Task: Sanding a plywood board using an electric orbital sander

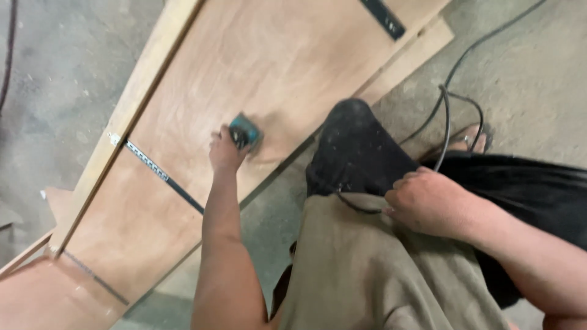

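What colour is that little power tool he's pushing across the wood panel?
Teal with a dark top: the sander under the left hand, seen in the head view.

**Concrete floor and its load**

Grey, dusty concrete floor (538,79). Directly on it: a long reddish-brown plywood panel (269,67) with pale timber edging, lying diagonally, and a thin black power cable (483,41) trailing away at upper right.
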